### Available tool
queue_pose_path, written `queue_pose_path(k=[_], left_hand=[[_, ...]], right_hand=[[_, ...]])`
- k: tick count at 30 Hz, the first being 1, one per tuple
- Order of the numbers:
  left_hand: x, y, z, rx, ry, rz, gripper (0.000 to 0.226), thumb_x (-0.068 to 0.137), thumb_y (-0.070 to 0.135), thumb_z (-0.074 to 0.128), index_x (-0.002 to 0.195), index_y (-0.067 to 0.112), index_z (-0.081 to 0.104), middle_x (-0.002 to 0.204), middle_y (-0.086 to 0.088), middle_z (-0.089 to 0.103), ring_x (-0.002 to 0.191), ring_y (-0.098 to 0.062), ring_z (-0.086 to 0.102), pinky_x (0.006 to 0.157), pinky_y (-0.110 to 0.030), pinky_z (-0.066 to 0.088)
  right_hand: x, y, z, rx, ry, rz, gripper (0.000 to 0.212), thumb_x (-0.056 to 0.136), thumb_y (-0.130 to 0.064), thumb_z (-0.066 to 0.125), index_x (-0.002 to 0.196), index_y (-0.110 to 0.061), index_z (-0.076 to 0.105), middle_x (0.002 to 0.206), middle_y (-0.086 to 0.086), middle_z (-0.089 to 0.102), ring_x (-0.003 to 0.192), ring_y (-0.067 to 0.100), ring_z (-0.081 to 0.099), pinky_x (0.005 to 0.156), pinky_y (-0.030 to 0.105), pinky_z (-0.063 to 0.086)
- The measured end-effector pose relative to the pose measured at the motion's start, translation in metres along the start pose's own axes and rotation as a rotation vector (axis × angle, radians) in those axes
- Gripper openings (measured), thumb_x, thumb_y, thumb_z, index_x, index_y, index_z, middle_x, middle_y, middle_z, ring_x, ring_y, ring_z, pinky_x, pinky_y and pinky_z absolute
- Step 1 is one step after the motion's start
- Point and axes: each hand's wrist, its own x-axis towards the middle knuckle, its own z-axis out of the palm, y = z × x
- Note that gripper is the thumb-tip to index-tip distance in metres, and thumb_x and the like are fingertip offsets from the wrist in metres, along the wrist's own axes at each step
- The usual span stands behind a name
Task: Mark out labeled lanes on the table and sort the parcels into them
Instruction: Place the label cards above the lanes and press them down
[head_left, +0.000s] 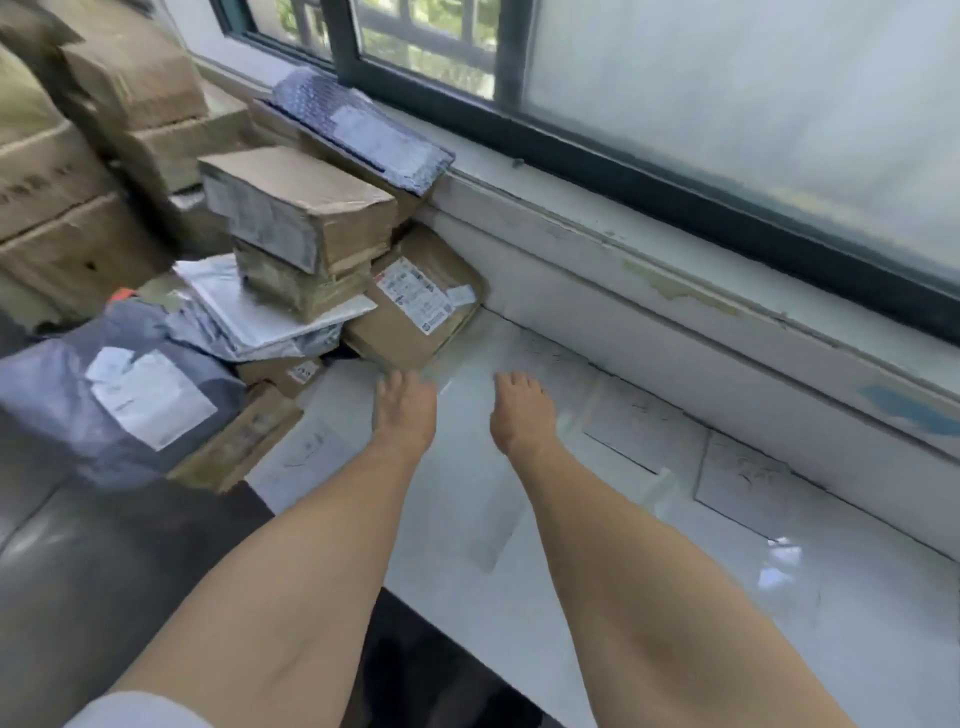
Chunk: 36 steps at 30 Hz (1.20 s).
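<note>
white surface under a window is where the sorting is meant to happen, and it looks only partly set up. several paper sheets lie flat on it: one near the left edge, two side by side toward the wall, with short strips of tape at their edges. i take these for lane labels, so the marking seems well under way, though no full dividing lines can be made out.

the parcels are not yet sorted. they sit heaped at the left end: a flat brown parcel leaning by the wall, two stacked boxes on white mailers, a grey bag in front and a bubble mailer on the sill end. no parcel lies beside any sheet.

the left grip and right grip reach out side by side over the surface just short of the flat brown parcel, fingers stretched forward and apart, clamped on nothing i can see.

writing on the sheets is too faint and smeared to read. the fingertips are blurred, so whether they press on the surface, or on clear tape between them, cannot be told. large cartons behind the heap are cut off at the frame edge.
</note>
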Motion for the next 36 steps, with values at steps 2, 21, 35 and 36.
queue_pose_path(k=[2, 21, 35, 36], left_hand=[[-0.014, -0.051, 0.012, -0.003, -0.038, -0.107, 0.035, 0.093, 0.008, 0.048, 0.127, 0.015, 0.055, 0.131, -0.012, 0.049, 0.123, -0.03, 0.043, 0.106, -0.038, 0.035], [-0.084, -0.195, 0.123, -0.513, -0.244, -0.645, 0.027, 0.097, 0.011, 0.05, 0.121, 0.007, 0.062, 0.126, -0.015, 0.061, 0.112, -0.033, 0.061, 0.087, -0.037, 0.049], [-0.051, -0.184, 0.096, -1.005, -0.034, -1.029, 0.027, 0.094, 0.004, 0.052, 0.118, -0.001, 0.063, 0.123, -0.02, 0.063, 0.111, -0.035, 0.063, 0.09, -0.036, 0.052], [-0.048, -0.179, 0.089, -1.016, -0.031, -1.011, 0.027, 0.094, 0.003, 0.052, 0.118, -0.003, 0.063, 0.123, -0.021, 0.063, 0.111, -0.036, 0.062, 0.092, -0.037, 0.053]], right_hand=[[0.004, -0.047, 0.009, -0.029, -0.007, -0.106, 0.04, 0.092, -0.005, 0.05, 0.131, -0.011, 0.046, 0.134, 0.011, 0.048, 0.126, 0.031, 0.046, 0.103, 0.037, 0.037], [-0.009, -0.221, 0.124, -0.168, -0.279, -0.261, 0.029, 0.092, -0.008, 0.047, 0.122, -0.009, 0.05, 0.122, 0.011, 0.056, 0.112, 0.029, 0.056, 0.091, 0.034, 0.042], [0.006, -0.203, 0.095, 0.029, -0.163, 0.034, 0.028, 0.09, -0.001, 0.05, 0.116, -0.007, 0.055, 0.119, 0.01, 0.058, 0.108, 0.028, 0.062, 0.088, 0.033, 0.045], [0.007, -0.196, 0.088, 0.054, -0.152, 0.067, 0.027, 0.09, -0.001, 0.05, 0.116, -0.007, 0.055, 0.119, 0.01, 0.059, 0.108, 0.028, 0.062, 0.086, 0.033, 0.045]])
